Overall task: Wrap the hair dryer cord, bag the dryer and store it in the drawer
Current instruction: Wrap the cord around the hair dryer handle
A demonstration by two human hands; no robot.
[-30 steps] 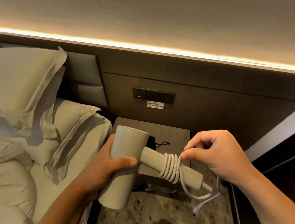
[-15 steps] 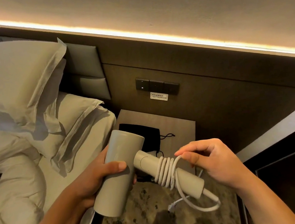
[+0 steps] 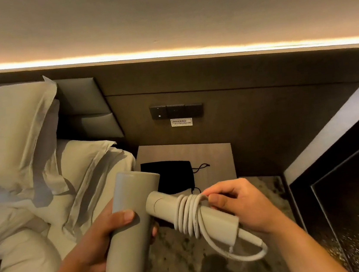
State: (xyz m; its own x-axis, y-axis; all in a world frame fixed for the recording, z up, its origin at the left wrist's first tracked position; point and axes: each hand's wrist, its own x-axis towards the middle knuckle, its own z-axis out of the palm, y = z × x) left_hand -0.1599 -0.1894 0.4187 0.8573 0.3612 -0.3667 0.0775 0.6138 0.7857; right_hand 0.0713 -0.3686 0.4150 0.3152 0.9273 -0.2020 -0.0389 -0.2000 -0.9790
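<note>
I hold a pale grey hair dryer [image 3: 131,227] in front of me. My left hand [image 3: 103,238] grips its barrel. Its handle sticks out to the right, with several turns of the white cord [image 3: 189,216] wound around it. My right hand [image 3: 243,204] pinches the cord at the top of the coils. A loop of cord hangs below the handle's end. A black drawstring bag [image 3: 170,175] lies flat on the wooden nightstand [image 3: 212,156] behind the dryer. No drawer shows from this angle.
A bed with white pillows [image 3: 9,138] and crumpled sheets fills the left. A dark wall panel with switches [image 3: 176,111] stands behind the nightstand. Dark furniture [image 3: 349,182] lines the right. Patterned carpet [image 3: 189,259] lies below.
Another turn of cord has gone around the handle, and my right hand has moved in close to the coils. The dangling plug end is out of sight. My view has tilted up toward the nightstand.
</note>
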